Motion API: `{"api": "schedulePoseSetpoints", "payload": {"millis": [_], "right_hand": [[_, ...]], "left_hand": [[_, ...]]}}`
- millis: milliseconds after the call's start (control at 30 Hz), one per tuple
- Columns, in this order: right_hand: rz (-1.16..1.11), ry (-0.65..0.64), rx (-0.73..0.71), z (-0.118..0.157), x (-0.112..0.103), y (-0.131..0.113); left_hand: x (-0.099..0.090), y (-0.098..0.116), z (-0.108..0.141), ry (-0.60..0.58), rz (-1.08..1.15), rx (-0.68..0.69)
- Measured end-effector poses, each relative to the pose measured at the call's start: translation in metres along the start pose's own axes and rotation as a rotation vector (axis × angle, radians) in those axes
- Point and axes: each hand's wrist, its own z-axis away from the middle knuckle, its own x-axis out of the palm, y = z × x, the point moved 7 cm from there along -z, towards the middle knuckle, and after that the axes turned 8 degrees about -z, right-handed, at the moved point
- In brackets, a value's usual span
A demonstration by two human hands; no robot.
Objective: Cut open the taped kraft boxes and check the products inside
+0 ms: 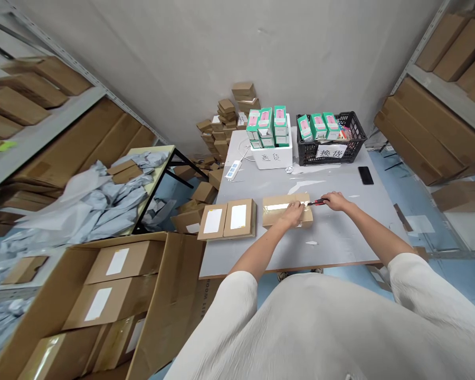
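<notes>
A taped cardboard box point(275, 207) lies flat on the grey table in front of me, with shiny clear tape along its top. My left hand point(294, 214) rests on top of this box near its right end, fingers laid out over the tape. From the right, my right hand point(335, 201) is closed around a red and black box cutter point(319, 202). The cutter's tip reaches the box's right edge, close to my left fingers. Whether the blade is in the cardboard is too small to tell.
Left of the box stand stacked cardboard boxes with white labels point(238, 217). Behind are a white bin point(275, 158) and a black crate point(350, 153) of green-and-pink boxes, a power strip point(233, 170) and a phone point(366, 175). A large open carton point(178, 285) flanks the table.
</notes>
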Motion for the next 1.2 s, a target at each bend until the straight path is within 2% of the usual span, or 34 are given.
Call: {"api": "schedulePoseSetpoints", "payload": {"millis": [133, 367, 467, 633, 800, 933, 1033, 1200], "right_hand": [[-0.065, -0.029, -0.001, -0.004, 0.004, 0.0], [-0.273, -0.237, 0.03, 0.005, 0.013, 0.009], [-0.329, -0.284, 0.045, 0.011, 0.018, 0.009], [-0.324, -0.198, 0.043, 0.015, 0.022, 0.001], [-0.287, -0.294, 0.087, 0.025, 0.023, 0.005], [-0.281, -0.226, 0.152, 0.031, 0.012, 0.015], [-0.369, -0.203, 0.183, 0.036, 0.01, 0.018], [-0.517, -0.127, 0.186, 0.044, 0.007, 0.013]], "left_hand": [[-0.001, 0.0, 0.006, -0.009, 0.031, 0.004], [0.003, 0.001, 0.005, -0.015, 0.028, 0.021], [0.002, 0.002, 0.004, -0.014, 0.008, 0.022], [-0.003, 0.004, 0.007, -0.014, -0.001, 0.03], [-0.007, 0.004, 0.009, -0.01, 0.011, 0.011], [-0.006, 0.003, 0.012, 0.01, 0.05, 0.022], [-0.005, -0.002, 0.012, 0.069, 0.144, 0.005], [-0.012, -0.02, 0.005, 0.213, 0.18, -0.139]]}}
